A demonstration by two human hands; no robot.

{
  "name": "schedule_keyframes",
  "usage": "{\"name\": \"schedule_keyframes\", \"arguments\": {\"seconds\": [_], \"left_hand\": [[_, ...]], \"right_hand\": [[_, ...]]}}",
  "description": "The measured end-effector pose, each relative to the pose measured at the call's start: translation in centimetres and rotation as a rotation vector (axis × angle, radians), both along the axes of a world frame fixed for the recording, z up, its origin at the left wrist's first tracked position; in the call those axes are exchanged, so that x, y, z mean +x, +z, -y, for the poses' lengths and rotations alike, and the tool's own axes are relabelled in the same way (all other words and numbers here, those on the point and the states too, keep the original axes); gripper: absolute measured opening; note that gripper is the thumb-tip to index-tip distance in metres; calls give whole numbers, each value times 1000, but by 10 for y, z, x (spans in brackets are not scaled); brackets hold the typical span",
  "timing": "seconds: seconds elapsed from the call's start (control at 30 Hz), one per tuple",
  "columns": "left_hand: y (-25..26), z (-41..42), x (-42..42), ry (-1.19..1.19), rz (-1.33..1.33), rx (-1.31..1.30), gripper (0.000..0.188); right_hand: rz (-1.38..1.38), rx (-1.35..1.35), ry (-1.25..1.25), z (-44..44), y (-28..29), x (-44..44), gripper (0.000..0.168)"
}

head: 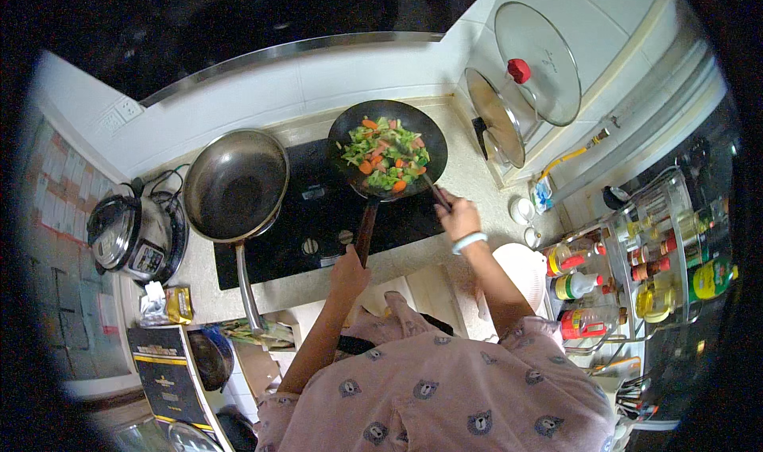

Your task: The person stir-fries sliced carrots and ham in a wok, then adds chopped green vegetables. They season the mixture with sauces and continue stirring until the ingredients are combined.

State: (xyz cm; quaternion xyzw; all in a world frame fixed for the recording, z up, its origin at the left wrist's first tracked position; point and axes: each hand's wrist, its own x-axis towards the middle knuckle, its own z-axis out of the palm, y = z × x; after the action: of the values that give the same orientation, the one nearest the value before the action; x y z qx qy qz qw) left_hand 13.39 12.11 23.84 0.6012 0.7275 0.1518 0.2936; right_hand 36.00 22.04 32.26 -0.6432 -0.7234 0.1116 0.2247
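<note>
A black wok (433, 131) sits over the right side of the black cooktop (310, 213). In it lie chopped green vegetables (363, 139) with orange carrot slices (399, 186) and pinkish pieces that could be sausage or ham. My left hand (349, 275) grips the wok's dark wooden handle (367, 228) near its end. Right of the wok, my right hand (460, 218) is closed around the dark handle of a cooking utensil (441, 197). The utensil's head is among the food and blurred, so its shape is unclear.
Left on the cooktop stands a second pan (235, 184), its metal handle (247, 288) jutting past the counter edge. Beyond it is an electric pressure cooker (134, 234). Glass lids (536, 65) lean at the right wall. A rack of bottles (620, 273) and a white basket (524, 270) stand right.
</note>
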Motion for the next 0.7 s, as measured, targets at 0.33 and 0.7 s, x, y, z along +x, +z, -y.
{"name": "schedule_keyframes", "arguments": {"seconds": [0.33, 0.7], "left_hand": [[-6, 2, 0, -18, -10, 116, 63], [-2, -2, -2, -8, 19, 42, 57]], "right_hand": [[-1258, -787, -462, -107, -36, 35, 13], [-174, 76, 400, -56, -20, -11, 41]]}}
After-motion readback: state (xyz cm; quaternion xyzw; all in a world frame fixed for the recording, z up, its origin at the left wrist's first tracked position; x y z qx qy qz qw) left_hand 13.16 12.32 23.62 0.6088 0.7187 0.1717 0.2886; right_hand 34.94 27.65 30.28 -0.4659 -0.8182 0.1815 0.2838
